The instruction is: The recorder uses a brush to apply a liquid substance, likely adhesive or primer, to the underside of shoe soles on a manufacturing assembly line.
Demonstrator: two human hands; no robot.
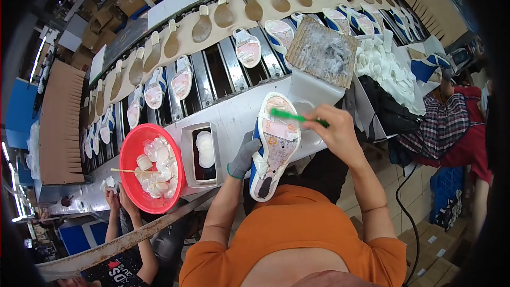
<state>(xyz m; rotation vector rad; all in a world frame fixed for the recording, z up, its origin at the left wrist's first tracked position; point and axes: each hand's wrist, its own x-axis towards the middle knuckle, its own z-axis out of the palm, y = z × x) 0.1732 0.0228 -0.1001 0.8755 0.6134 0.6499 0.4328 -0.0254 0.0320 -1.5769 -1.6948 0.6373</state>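
My left hand (pixel 242 160), in a grey glove, is closed around the side of a white-and-blue shoe (pixel 280 151) held with its underside up. The shoe's bottom has a pale, wet-looking front part and a dark patch at the heel. In my bare right hand (pixel 336 130) is a brush with a green handle (pixel 286 114), its tip at the front part of the shoe's bottom. A square of corrugated cardboard (pixel 313 48), smeared white and grey, lies over a white container (pixel 314 89) just beyond my right hand.
Beyond the table, a roller conveyor (pixel 228 64) carries several similar shoes, with brown soles (pixel 223 13) along a beige strip. To my left stand a red basin (pixel 125 162) with white pieces and a stick, and a white tray (pixel 187 149). Co-workers sit at lower left and right.
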